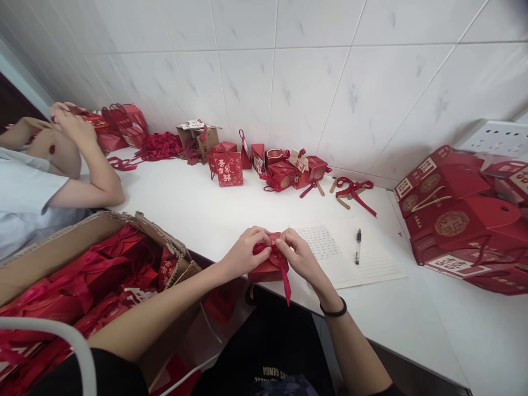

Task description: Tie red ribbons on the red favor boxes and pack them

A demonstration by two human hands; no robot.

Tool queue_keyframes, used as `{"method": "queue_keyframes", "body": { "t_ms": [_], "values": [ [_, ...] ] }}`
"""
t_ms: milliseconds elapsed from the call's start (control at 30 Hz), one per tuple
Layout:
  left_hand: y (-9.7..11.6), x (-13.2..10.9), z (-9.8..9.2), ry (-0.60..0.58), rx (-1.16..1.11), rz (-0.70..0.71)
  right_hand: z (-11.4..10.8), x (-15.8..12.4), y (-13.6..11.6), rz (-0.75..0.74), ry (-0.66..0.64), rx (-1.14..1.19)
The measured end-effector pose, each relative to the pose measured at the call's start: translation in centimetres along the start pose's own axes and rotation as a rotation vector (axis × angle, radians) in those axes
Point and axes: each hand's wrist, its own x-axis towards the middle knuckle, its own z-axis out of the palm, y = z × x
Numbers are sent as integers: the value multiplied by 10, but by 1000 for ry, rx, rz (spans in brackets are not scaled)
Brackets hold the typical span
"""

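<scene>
A small red gift box (266, 269) sits at the near edge of the white table (198, 209). My left hand (246, 250) and my right hand (297, 254) meet over its top. Both pinch the red ribbon (284, 275) on the box, and one ribbon tail hangs down past the table edge. My right wrist wears a black band (335, 311).
A lined sheet of paper (350, 256) with a black pen (358, 246) lies right of my hands. Finished red boxes (280, 168) line the tiled wall. Larger red boxes (457, 220) are stacked at right. A cardboard carton (82, 269) of red boxes stands at left. Another person (49, 165) works at far left.
</scene>
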Motion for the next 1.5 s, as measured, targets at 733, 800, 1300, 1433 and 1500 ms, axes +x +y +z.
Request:
{"method": "queue_keyframes", "body": {
  "t_ms": [733,800,1300,1433,1500],
  "values": [
    [-3,-1,1,-11,-36,-32,-10,0,9,77,-139,226],
    [-4,-2,1,-11,-34,-27,-10,0,9,86,-152,244],
    [-5,-3,-2,-29,-96,-22,0,-6,-3,194,62,70],
    [-10,-5,-7,-52,-161,-36,2,-8,-11,245,76,-207],
    [-12,-5,-11,-56,-162,-62,1,-10,-11,249,68,-215]
  ]
}}
